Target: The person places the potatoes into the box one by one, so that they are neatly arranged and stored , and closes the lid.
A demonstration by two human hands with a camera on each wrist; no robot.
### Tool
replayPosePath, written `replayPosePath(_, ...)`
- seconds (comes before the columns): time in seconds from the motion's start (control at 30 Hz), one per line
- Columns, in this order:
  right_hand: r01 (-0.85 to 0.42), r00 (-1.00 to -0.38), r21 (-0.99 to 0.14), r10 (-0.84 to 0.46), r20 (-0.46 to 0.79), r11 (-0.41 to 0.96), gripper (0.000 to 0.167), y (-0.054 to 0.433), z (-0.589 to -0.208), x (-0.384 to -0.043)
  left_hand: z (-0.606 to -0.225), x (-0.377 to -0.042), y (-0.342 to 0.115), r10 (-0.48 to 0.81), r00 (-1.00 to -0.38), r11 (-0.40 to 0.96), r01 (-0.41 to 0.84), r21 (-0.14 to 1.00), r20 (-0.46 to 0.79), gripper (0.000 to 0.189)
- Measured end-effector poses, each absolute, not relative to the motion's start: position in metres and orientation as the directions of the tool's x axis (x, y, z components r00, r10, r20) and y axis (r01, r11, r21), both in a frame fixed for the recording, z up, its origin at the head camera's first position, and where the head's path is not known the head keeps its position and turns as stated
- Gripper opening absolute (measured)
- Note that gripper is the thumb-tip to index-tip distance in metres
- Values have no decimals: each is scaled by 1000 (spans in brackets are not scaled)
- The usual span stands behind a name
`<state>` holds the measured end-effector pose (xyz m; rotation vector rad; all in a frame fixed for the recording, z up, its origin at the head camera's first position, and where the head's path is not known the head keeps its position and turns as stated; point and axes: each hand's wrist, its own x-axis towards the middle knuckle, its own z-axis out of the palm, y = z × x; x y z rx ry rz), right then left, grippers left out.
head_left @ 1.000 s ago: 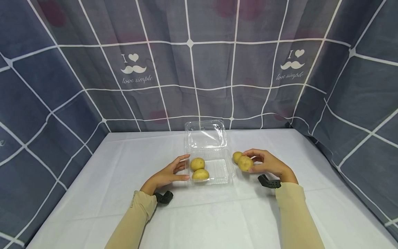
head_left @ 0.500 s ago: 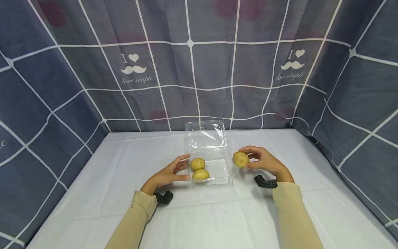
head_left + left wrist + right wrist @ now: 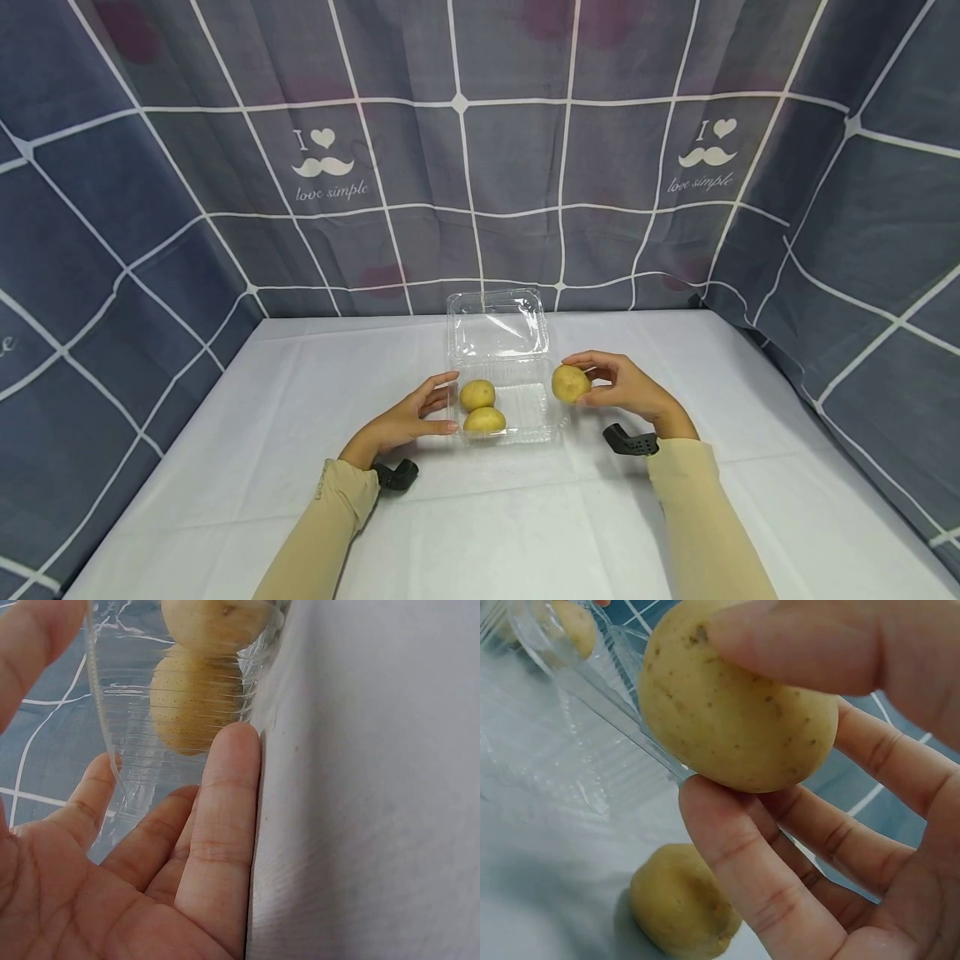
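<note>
Right wrist view: a loose potato point(image 3: 682, 900) on the surface point(image 3: 487, 533), hidden in the head view. The right hand point(image 3: 630, 386) pinches another potato point(image 3: 570, 384), long axis indeterminate, at the clear container's point(image 3: 525, 404) right rim; the left hand point(image 3: 401, 419), released, lies at its left wall.

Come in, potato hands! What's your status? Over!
Left hand touches box; right hand holds potato at box edge. Two potatoes inside. Open lid not blocking.
</note>
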<state>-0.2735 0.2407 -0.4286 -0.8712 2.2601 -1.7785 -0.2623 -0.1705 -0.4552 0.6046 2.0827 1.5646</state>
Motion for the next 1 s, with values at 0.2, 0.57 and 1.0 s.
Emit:
replayPosePath(0.2, -347, -826, -928, -512, 235, 135, 59, 233, -429, -275, -457, -264, -171, 598, -795, 254, 71, 965, -99, 96)
replayPosePath(0.57, -348, -812, -931, -531, 243, 107, 59, 217, -425, -273, -459, -265, -172, 598, -796, 251, 72, 965, -97, 95)
replayPosePath(1.0, -332, -786, -937, -582, 210, 111, 62, 201, -424, -271, -460, -265, -172, 597, -796, 256, 72, 964, -99, 95)
